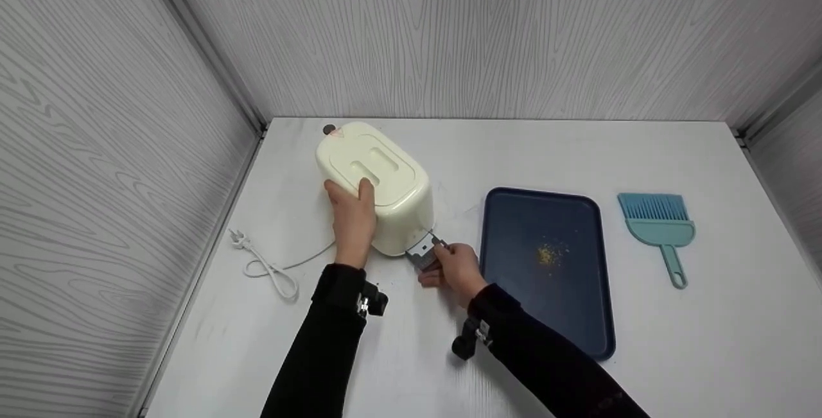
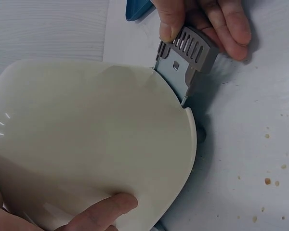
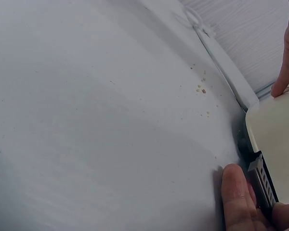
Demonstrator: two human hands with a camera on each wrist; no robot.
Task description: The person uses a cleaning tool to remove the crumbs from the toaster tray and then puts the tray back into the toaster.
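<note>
A cream toaster (image 1: 393, 188) with a lid-like top stands at an angle on the table. My left hand (image 1: 353, 225) holds its near left side, the thumb up by the top edge and the other fingers on the side wall. At the toaster's near end a metal crumb tray (image 2: 176, 70) with a grey slotted handle sticks partly out of its slot low on the body. My right hand (image 1: 457, 269) pinches that handle, thumb on its upper face and fingers beneath. The tray's inner part is hidden inside the toaster.
Right of the hands lies a navy baking tray (image 1: 539, 302) with a small heap of yellowish crumbs (image 1: 548, 255). Farther right is a teal brush and dustpan set (image 1: 661, 232). The power cord (image 1: 276, 270) with its plug lies at left. Loose crumbs (image 2: 268, 181) dot the tabletop near the toaster.
</note>
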